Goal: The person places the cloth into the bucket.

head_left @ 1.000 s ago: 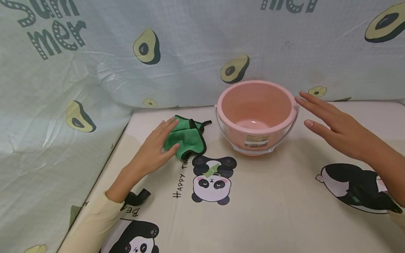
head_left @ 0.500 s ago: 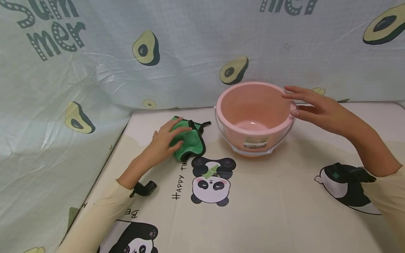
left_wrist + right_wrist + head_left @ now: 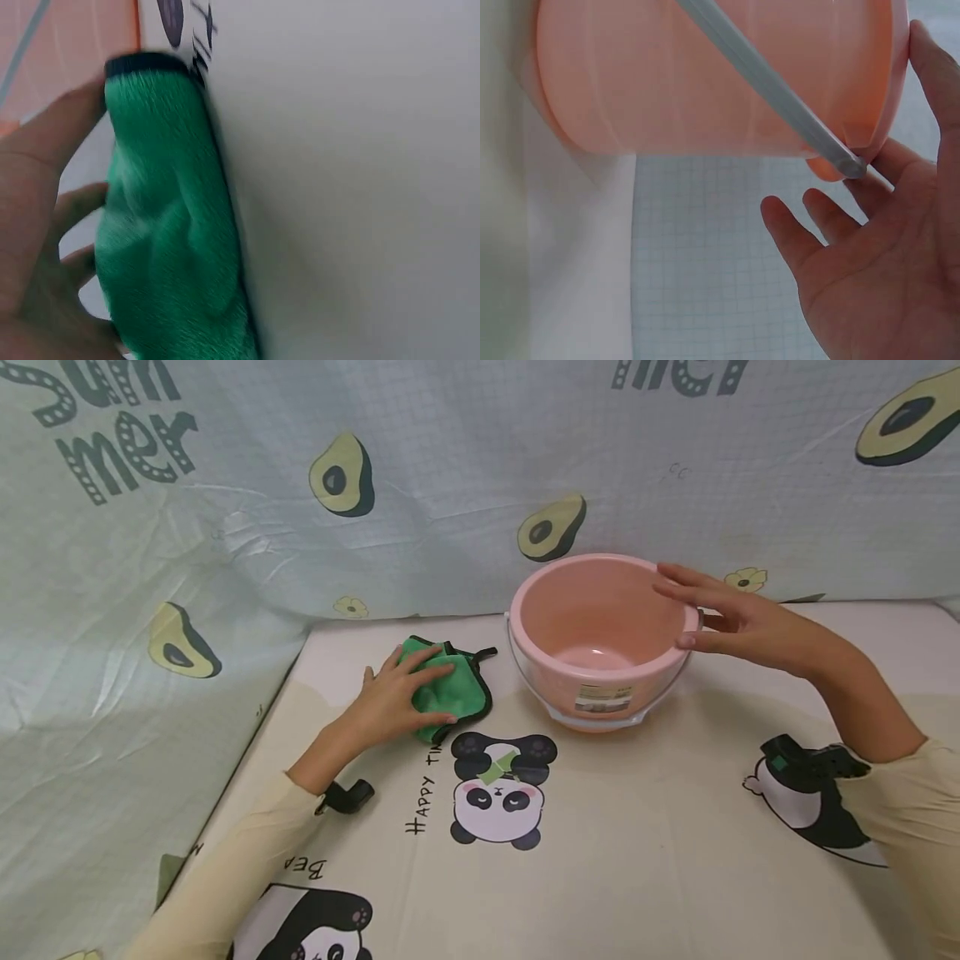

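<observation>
A folded green cloth [image 3: 453, 689] with black edging and a small black loop lies on the table, left of a pink bucket. My left hand [image 3: 386, 702] rests over it with fingers spread; the thumb touches its near edge. In the left wrist view the cloth [image 3: 169, 217] bulges beside the fingers. The upright pink bucket [image 3: 600, 697] has a light grey handle hanging down in front. At its right rim, my right hand [image 3: 757, 622] touches the bucket, some fingers over the rim and others outside. In the right wrist view the handle [image 3: 772, 86] ends near these fingers.
A pale table cover [image 3: 622, 860] printed with pandas and lettering lies under everything. Behind and to the left hangs an avocado-print sheet [image 3: 435, 468], close behind the bucket. A black device sits at each wrist.
My left hand has moved right onto the cloth, whose near part has shifted slightly. My right hand has moved left, from beside the bucket onto its rim.
</observation>
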`<state>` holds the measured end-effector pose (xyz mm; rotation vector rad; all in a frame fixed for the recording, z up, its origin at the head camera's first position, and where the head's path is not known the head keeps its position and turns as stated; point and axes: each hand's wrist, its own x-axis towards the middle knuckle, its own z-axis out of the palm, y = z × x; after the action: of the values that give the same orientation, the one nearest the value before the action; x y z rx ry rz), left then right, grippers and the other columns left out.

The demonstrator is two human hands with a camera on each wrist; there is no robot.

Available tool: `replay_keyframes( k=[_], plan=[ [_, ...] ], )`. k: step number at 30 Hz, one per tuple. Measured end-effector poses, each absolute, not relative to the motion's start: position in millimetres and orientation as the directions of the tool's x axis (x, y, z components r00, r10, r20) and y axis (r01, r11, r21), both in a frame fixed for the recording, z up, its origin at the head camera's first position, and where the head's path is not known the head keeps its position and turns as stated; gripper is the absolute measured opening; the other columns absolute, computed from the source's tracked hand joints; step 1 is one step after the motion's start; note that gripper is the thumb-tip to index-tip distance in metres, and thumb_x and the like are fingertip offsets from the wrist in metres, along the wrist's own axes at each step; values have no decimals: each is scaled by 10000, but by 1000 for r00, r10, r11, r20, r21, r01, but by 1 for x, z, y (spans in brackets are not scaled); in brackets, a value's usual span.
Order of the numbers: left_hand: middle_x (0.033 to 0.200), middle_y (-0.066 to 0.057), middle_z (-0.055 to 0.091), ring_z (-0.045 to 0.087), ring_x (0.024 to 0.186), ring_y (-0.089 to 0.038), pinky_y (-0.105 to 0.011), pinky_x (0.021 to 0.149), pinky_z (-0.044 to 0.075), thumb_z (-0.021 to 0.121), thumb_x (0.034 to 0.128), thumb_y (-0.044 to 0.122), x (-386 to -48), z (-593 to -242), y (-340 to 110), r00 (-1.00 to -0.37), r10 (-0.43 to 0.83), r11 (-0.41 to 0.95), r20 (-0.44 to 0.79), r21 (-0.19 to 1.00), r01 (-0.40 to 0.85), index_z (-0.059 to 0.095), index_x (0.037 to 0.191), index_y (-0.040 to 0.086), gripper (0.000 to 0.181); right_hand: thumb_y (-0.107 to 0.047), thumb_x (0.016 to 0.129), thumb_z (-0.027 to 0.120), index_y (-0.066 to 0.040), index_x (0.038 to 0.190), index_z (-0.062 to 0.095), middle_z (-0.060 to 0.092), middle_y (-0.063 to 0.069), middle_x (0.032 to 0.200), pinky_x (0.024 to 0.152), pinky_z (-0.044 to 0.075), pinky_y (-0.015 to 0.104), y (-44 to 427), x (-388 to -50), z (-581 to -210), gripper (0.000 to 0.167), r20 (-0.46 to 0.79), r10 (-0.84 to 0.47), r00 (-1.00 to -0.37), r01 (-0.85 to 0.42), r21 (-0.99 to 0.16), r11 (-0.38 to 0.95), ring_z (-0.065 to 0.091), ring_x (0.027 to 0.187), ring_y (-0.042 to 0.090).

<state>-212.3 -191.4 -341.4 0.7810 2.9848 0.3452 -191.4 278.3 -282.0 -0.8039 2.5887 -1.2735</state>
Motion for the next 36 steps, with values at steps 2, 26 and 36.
replay_keyframes(
  k=[2,26,36],
  plan=[
    [1688,-23,212,86,1484,-591,-875,1007,150,805,808,574,-220,-342,-192,-874,484,856,-31,220,467,459,1547,281,867,-56,1002,625,-276,1621,277,55,-126,1702,957,367,56,279,-193,-282,743,85,-531,-843,-389,-779,493,137,1553,164],
    [1621,-218,241,407,1233,-547,-567,911,452,794,802,599,-254,-353,-176,-833,534,842,-145,173,510,424,1559,339,883,-134,997,662,-323,1594,331,90,-228,1674,1189,242,403,287,-202,-270,708,-34,-488,-872,-272,-794,543,106,1556,351],
    [1404,-223,479,606,1107,-420,-591,916,492,759,902,452,-262,-359,-179,-859,512,819,-8,305,486,521,1508,273,675,-150,1000,664,-330,1587,348,118,-219,1675,1026,323,128,285,-210,-274,691,-20,-488,-873,-284,-792,541,155,1546,365]
  ],
)
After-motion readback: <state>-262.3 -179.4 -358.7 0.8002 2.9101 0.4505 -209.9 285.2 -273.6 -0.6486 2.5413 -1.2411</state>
